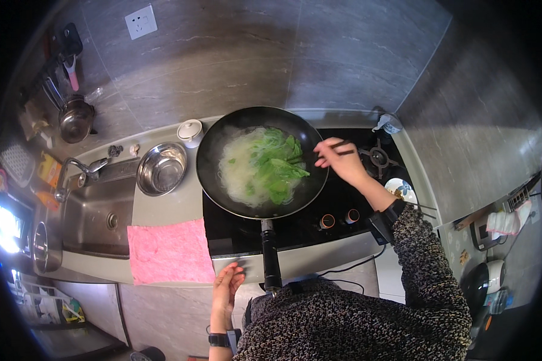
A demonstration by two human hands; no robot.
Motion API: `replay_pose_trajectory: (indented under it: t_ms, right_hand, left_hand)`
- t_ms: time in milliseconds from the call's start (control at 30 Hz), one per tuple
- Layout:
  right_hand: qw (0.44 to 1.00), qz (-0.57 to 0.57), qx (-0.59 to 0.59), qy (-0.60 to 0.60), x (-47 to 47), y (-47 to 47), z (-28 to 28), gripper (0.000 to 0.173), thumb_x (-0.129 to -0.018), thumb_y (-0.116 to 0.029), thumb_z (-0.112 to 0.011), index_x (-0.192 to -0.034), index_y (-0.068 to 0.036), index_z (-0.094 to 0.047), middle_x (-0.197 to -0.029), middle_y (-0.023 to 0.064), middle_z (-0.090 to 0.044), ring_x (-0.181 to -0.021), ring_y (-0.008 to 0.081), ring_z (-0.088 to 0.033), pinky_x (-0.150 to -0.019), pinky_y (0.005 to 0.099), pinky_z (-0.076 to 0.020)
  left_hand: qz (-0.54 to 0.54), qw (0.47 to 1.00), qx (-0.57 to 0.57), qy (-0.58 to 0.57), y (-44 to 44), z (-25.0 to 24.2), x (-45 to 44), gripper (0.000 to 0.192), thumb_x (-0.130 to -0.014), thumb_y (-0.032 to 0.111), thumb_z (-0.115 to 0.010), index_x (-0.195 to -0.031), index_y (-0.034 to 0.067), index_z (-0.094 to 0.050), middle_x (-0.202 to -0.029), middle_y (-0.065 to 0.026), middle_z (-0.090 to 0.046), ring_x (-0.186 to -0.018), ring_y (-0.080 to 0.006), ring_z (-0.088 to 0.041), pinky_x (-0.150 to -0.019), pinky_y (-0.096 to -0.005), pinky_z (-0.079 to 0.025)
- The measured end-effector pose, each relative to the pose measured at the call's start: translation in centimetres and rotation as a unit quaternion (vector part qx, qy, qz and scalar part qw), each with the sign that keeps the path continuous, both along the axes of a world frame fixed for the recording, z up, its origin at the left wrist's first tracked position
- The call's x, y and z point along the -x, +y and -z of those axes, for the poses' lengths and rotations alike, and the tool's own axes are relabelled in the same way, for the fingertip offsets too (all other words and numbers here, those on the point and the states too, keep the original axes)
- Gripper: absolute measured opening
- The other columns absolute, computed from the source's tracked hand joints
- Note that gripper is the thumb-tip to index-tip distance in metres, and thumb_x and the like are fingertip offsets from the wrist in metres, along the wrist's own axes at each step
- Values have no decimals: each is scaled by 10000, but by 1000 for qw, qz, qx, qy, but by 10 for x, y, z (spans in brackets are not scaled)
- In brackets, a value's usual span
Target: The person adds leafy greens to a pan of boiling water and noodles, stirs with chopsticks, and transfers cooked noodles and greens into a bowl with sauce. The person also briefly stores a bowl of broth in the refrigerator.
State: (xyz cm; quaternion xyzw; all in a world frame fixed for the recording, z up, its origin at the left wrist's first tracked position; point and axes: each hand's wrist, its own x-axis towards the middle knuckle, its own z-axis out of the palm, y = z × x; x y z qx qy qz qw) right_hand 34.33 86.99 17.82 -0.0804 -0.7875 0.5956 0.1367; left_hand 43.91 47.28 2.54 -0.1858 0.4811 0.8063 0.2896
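Note:
My right hand [338, 158] holds dark chopsticks [346, 152] over the right rim of a black wok [217, 126]; their tips reach toward the greens. In the wok, pale thin noodles [235, 167] lie in cloudy liquid, with bright green leafy vegetables [275, 173] on the right side. The wok's long black handle [271, 257] points toward my body. My left hand [228, 280] hangs at the counter's front edge with nothing in it, its fingers loosely curled. A pink cloth [171, 252] lies just to its left on the counter.
A steel bowl [161, 169] and lidded white jar [190, 132] stand left of the wok. Further left is the sink [95, 212] with its faucet [83, 169]. On the right are a bare gas burner [378, 157], two knobs [327, 221] and a patterned dish [399, 187].

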Motion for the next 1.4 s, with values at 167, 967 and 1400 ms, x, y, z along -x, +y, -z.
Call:
replay_pose_trajectory:
  t_ms: [167,967,1400]
  right_hand:
    - [999,-13,5,-29,11,-2,-7,276,-919,-207,-553,-813,35,-631,-724,71,-614,-595,138,-654,-503,217,-490]
    - [984,-139,-83,67,10,-44,-28,140,-884,-90,-575,-866,18,-663,-794,66,-630,-600,121,-626,-541,219,-479]
    - [925,-152,-330,113,-7,-62,-26,72,-817,-104,-631,-852,-60,-677,-794,66,-658,-605,218,-626,-520,269,-476]
  left_hand:
    - [2,1000,-7,5,-2,0,2,253,-944,157,-511,-1141,9,-569,-970,-79,-649,-792,-121,-633,-760,-238,-533]
    - [44,999,3,21,11,-8,15,269,-953,163,-498,-1168,16,-566,-1005,-68,-639,-837,-108,-616,-817,-244,-507]
    - [37,999,-1,23,8,-8,14,269,-952,171,-502,-1163,15,-561,-971,-62,-641,-806,-112,-618,-786,-241,-525]
